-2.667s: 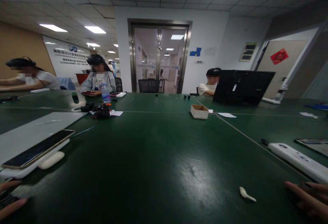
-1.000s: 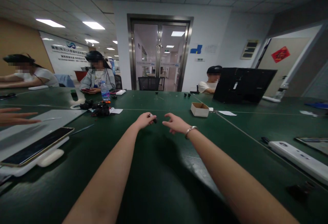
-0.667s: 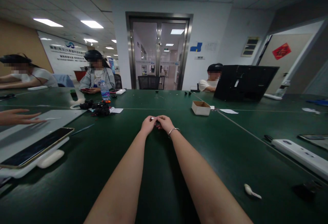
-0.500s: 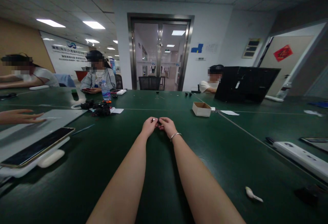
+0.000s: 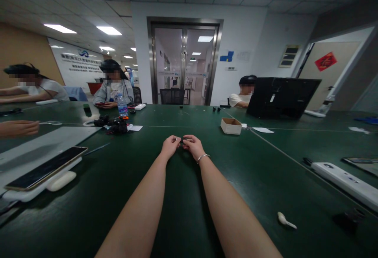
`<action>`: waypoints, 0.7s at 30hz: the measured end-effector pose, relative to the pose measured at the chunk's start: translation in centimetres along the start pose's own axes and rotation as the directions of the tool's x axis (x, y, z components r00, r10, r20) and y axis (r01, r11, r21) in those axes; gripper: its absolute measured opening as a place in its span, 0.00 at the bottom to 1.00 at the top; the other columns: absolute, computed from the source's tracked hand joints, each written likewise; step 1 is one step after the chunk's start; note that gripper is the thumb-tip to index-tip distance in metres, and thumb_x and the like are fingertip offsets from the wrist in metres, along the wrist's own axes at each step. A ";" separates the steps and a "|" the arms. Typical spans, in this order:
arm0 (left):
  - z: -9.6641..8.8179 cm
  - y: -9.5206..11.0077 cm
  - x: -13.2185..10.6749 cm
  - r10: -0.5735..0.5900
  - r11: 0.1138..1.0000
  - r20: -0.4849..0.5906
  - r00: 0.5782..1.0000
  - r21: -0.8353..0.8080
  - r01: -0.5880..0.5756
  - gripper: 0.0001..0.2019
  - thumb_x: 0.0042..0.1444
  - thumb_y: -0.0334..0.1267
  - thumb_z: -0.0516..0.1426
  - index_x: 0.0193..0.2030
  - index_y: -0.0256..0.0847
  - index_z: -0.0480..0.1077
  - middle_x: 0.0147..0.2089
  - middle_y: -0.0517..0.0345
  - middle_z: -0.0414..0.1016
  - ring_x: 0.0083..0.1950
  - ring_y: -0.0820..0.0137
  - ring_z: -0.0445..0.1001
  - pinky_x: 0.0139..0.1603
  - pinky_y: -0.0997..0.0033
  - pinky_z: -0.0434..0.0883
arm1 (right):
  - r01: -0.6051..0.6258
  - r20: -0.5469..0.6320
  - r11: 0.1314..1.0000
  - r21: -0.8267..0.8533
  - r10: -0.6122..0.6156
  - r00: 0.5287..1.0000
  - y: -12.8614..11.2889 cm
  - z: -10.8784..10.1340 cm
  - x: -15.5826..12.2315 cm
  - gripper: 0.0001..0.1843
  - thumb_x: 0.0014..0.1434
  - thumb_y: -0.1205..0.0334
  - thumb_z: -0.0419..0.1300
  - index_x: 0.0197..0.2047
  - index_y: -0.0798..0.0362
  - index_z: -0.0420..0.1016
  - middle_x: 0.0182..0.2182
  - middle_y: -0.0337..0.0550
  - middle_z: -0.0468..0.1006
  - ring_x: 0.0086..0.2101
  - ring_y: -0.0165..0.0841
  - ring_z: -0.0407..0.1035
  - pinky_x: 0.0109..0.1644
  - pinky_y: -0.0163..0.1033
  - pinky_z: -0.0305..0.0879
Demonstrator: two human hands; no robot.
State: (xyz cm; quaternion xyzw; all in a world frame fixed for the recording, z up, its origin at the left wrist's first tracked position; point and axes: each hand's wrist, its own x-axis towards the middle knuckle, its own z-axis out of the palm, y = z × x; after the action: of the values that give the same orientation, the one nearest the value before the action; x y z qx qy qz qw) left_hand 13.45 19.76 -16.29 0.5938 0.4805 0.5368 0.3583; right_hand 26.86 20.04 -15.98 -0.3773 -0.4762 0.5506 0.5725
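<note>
Both my hands meet over the middle of the dark green table (image 5: pixel 189 195), fingertips close together. My left hand (image 5: pixel 170 146) is closed in a pinch, with a bit of something dark and shiny at the fingertips. A silver bangle circles the wrist of my right hand (image 5: pixel 193 146), which pinches a small dark piece (image 5: pixel 184 140). The fingers cover most of what they hold, so its kind does not show. Beyond my right hand stands a small open cardboard box (image 5: pixel 231 126).
On the left, a phone (image 5: pixel 47 167) lies on a white device beside a grey board (image 5: pixel 73 132); a person's hand (image 5: pixel 19 128) hovers there. Black gear (image 5: pixel 116 125) and a water bottle (image 5: pixel 122 105) stand farther back. A white earbud (image 5: pixel 286 220) and a power strip (image 5: pixel 345 179) lie right.
My hands have drawn slightly apart, the left one shifting a little leftward. At the left, the other person's hand has moved back and its fingers have closed around a thin pale strip.
</note>
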 end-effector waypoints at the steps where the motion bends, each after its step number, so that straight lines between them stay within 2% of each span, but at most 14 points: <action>1: 0.0 -0.1 0.1 0.000 1.000 -0.005 1.000 0.009 0.000 0.12 0.49 0.45 0.56 0.31 0.36 0.69 0.23 0.59 0.69 0.25 0.73 0.67 0.30 0.73 0.64 | 0.004 0.000 1.000 -0.003 -0.004 1.000 0.0 0.0 0.0 0.11 0.46 0.74 0.62 0.35 0.57 0.71 0.21 0.37 0.72 0.20 0.24 0.69 0.23 0.27 0.67; 8: 0.0 -0.2 0.1 -0.006 0.997 -0.024 1.000 0.081 0.008 0.14 0.50 0.49 0.54 0.30 0.37 0.68 0.24 0.58 0.71 0.26 0.72 0.68 0.30 0.73 0.64 | 0.029 0.001 1.000 0.002 -0.029 1.000 0.1 -0.1 0.0 0.12 0.44 0.76 0.62 0.35 0.56 0.72 0.25 0.37 0.72 0.22 0.25 0.70 0.26 0.30 0.69; 14: -0.2 0.2 -0.2 -0.019 0.979 -0.089 0.996 0.201 0.037 0.20 0.51 0.56 0.50 0.26 0.39 0.67 0.22 0.57 0.71 0.25 0.71 0.69 0.29 0.72 0.63 | 0.021 0.010 0.999 0.050 -0.021 1.000 0.1 -0.2 0.0 0.14 0.42 0.77 0.61 0.34 0.55 0.70 0.26 0.37 0.73 0.24 0.26 0.70 0.29 0.32 0.71; 21: -0.1 -0.3 -0.1 0.004 0.987 -0.032 0.999 0.159 0.001 0.18 0.51 0.53 0.52 0.29 0.39 0.68 0.24 0.58 0.71 0.26 0.71 0.68 0.28 0.73 0.63 | -0.007 0.062 0.992 0.125 -0.001 0.998 -0.1 -0.4 -0.2 0.11 0.42 0.72 0.62 0.33 0.56 0.72 0.21 0.35 0.72 0.23 0.26 0.70 0.29 0.32 0.70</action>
State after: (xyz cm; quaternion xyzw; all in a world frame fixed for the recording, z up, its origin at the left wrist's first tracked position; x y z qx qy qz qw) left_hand 13.34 19.77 -16.63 0.6121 0.5270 0.5067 0.3014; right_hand 27.31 19.86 -15.99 -0.3241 -0.4574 0.5917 0.5793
